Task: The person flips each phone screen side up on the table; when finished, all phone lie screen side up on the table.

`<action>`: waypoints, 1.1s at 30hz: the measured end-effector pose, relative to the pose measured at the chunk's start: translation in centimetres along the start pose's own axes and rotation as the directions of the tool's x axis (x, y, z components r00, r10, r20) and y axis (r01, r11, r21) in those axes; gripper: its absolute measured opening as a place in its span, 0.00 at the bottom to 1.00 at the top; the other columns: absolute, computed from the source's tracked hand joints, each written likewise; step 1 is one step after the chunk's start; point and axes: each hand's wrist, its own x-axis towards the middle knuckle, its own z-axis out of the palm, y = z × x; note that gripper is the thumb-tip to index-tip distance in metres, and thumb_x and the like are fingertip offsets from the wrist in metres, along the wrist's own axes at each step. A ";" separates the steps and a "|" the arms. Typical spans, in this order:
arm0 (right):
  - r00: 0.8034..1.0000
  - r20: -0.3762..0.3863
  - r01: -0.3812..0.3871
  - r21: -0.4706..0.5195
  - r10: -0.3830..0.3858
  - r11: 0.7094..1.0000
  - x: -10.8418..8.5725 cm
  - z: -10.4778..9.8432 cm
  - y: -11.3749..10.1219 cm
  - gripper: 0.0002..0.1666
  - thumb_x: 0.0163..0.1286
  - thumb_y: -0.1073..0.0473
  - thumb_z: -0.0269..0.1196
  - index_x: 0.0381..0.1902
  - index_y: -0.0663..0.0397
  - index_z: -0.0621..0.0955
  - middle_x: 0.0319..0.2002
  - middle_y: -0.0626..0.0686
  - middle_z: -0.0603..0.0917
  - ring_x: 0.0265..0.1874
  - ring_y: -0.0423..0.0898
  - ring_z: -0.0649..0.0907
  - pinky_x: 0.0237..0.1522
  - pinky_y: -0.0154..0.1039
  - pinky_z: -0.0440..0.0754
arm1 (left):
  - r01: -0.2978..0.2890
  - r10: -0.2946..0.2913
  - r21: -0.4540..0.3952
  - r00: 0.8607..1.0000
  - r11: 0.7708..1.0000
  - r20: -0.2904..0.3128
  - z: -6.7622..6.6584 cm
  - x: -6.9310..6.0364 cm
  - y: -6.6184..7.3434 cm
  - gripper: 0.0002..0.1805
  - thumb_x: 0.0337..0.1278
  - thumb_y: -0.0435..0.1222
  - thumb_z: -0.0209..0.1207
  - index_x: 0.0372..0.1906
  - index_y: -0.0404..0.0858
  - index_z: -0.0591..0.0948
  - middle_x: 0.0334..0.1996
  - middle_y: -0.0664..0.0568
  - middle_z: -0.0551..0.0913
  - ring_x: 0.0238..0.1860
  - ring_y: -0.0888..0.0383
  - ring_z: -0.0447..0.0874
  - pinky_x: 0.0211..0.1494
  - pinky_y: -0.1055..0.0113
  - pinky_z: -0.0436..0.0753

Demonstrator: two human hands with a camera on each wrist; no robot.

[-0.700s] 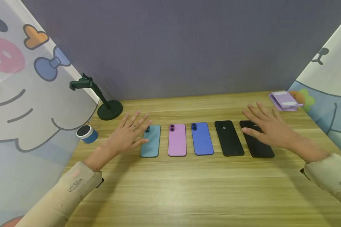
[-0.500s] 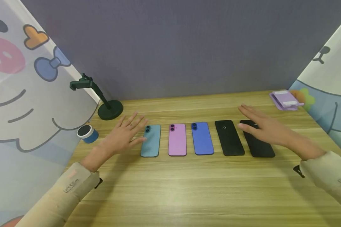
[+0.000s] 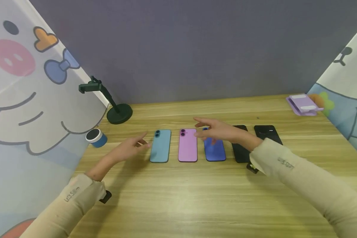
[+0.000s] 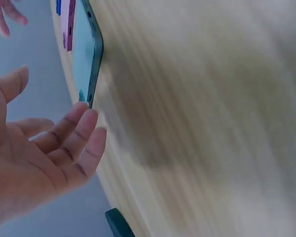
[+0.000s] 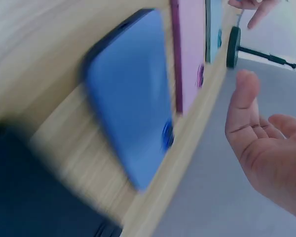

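Observation:
Several phones lie face down in a row on the wooden table: a teal phone (image 3: 160, 146), a pink phone (image 3: 187, 148), a blue phone (image 3: 215, 152), and two black phones, the inner one (image 3: 239, 153) partly hidden by the right arm and the outer one (image 3: 267, 132). My left hand (image 3: 127, 149) is just left of the teal phone, fingers loosely bent, holding nothing; whether a fingertip touches the phone I cannot tell. Above the blue phone hovers my right hand (image 3: 218, 129), relaxed and holding nothing, its fingertips pointing towards the pink phone.
A dark green stand (image 3: 119, 114) with a round base is at the back left. In front of it sits a small blue jar (image 3: 99, 139) with a black-and-white lid. The purple folding phone stand (image 3: 304, 105) occupies the back right corner. A grey partition (image 3: 196, 49) rises behind.
My right hand has swung left from the outer black phone to over the blue one. My left hand has lowered slightly, its spread fingers now bent. The head view has shifted a little.

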 end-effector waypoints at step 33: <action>0.989 -0.142 -0.091 -0.356 0.042 0.930 12.6 8.3 -3.2 0.48 0.62 0.55 0.71 0.77 0.52 0.64 0.73 0.55 0.70 0.59 0.50 0.81 0.55 0.42 0.82 | -0.017 0.025 0.395 1.000 0.918 -0.014 3.9 -0.4 0.2 0.46 0.59 0.60 0.62 0.77 0.43 0.64 0.24 0.56 0.73 0.22 0.61 0.66 0.26 0.68 0.65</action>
